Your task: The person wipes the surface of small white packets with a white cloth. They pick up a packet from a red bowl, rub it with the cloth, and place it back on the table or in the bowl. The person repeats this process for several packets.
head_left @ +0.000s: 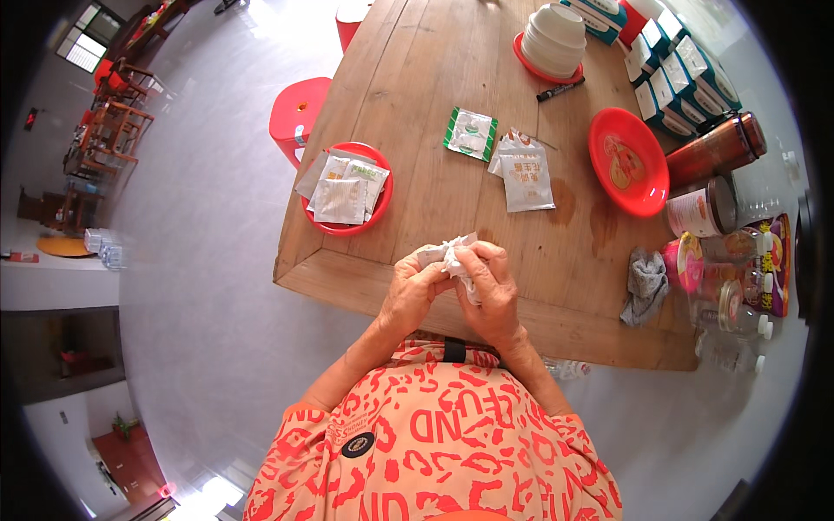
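Fingers of both the left hand and right hand are pinching a crumpled white packet (above the wooden table's near edge), beside a red bowl of sachets.

Red bowl, red plate, green-white sachet, grey cloth, brown wooden table.

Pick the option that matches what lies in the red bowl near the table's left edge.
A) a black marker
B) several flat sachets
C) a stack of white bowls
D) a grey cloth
B: the red bowl at the left edge of the wooden table holds several flat sachets, pale and overlapping; both hands are apart from it, nearer the person.
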Tool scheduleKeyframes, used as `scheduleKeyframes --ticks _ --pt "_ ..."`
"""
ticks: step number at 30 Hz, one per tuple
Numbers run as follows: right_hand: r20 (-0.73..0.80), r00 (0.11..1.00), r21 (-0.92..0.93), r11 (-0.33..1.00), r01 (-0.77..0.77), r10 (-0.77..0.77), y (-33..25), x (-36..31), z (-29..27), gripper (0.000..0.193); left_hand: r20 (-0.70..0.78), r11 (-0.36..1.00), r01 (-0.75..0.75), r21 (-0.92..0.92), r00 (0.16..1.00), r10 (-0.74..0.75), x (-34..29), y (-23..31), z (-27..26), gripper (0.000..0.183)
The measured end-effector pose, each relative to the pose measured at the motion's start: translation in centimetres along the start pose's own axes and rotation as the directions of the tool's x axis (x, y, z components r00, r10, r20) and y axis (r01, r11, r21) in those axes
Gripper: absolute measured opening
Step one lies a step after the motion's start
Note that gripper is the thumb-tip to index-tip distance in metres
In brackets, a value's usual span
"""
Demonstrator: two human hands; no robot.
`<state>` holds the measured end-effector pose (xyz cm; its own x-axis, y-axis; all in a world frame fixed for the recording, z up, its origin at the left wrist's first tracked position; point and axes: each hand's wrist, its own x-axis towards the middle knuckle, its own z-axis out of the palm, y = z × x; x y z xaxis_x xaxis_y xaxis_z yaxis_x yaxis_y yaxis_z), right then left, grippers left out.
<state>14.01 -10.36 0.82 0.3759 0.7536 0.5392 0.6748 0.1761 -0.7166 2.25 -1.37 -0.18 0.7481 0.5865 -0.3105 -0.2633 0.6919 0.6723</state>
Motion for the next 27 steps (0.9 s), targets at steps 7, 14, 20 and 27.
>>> scheduleKeyframes --ticks 7,14,20,27 --pt "-0.053 0.975 -0.004 0.976 -0.216 0.215 0.0 0.8 -0.8 0.047 0.034 0.993 0.025 0.112 0.999 -0.029 -0.2 -0.1 0.4 0.029" --pt "0.111 0.993 0.072 0.996 -0.054 0.046 -0.6 0.1 -0.7 0.05 0.101 1.0 -0.003 0.014 0.995 0.001 -0.1 1.1 0.8 0.04" --pt "-0.06 0.978 0.026 0.98 -0.199 0.2 -0.1 1.7 -1.3 0.048 0.1 0.999 -0.004 -0.034 0.995 0.008 -0.1 1.5 1.9 0.045" --pt "0.013 1.0 -0.023 1.0 -0.02 0.02 -2.0 2.5 -0.6 0.042 0.116 0.995 -0.083 0.053 0.99 0.076 0.2 0.8 1.5 0.041"
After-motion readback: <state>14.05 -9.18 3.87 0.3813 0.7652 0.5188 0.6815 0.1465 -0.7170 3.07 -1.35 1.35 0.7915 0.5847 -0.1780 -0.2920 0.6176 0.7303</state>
